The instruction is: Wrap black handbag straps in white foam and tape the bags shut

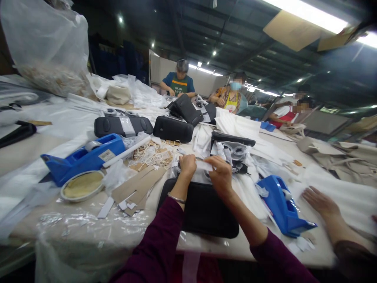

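A black bag (206, 210) lies flat on the table right in front of me, under my forearms. Past its far edge, a whitish translucent strip (204, 165) stretches between my two hands. My left hand (187, 166) is closed at the strip's left end, fingertips turned away from the camera. The right end is pinched by the thumb and fingers of my right hand (220, 172). Just beyond, plastic-wrapped grey parts (232, 151) lie beside another black bag (232, 138), partly hidden by wrapping.
Blue tape dispensers stand left (85, 157) and right (282, 204). A round shallow dish (82, 185), cardboard strips (140, 188) and tangled cords (154, 155) lie to the left. More black bags (173, 129) sit farther back. A co-worker's hand (321, 202) rests at right; other people work beyond.
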The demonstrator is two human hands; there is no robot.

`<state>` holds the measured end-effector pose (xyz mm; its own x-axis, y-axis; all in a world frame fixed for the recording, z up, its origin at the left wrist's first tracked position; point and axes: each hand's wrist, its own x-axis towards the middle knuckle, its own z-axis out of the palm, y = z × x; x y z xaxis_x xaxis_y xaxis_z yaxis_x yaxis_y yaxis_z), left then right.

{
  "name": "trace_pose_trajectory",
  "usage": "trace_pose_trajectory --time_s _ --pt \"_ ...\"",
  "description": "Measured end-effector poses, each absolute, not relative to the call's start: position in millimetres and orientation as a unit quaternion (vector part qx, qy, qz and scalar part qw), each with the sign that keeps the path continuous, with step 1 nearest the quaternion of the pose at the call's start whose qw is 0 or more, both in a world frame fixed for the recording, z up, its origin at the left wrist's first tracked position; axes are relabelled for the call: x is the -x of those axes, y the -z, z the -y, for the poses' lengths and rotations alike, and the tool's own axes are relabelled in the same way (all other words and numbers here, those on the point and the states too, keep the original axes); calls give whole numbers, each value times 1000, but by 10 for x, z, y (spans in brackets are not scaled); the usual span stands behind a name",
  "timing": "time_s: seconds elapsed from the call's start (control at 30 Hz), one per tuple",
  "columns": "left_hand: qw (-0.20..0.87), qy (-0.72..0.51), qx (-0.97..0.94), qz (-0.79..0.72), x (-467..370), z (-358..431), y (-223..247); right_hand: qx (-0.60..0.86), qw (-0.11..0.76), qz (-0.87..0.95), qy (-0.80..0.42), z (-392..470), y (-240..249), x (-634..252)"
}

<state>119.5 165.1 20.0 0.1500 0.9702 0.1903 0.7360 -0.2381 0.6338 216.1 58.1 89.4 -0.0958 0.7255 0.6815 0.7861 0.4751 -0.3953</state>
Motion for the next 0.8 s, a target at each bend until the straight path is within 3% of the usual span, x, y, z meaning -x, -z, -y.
trace_pose_trajectory --time_s 0.17,0.4,0.63,0.8 --pt "186 -274 -736 -591 -1198 -1677 -220 450 341 824 45 145 -528 -2107" --pt "160 -266 -742 -593 -1254 -1670 -194 461 250 847 86 356 -249 -2086" --pt "137 -303 -746 -577 -1288 -1570 -347 470 264 833 124 558 -25 -2018" --pt "131 -328 -808 -472 -1157 -1135 -465 474 257 837 95 704 44 -1999"
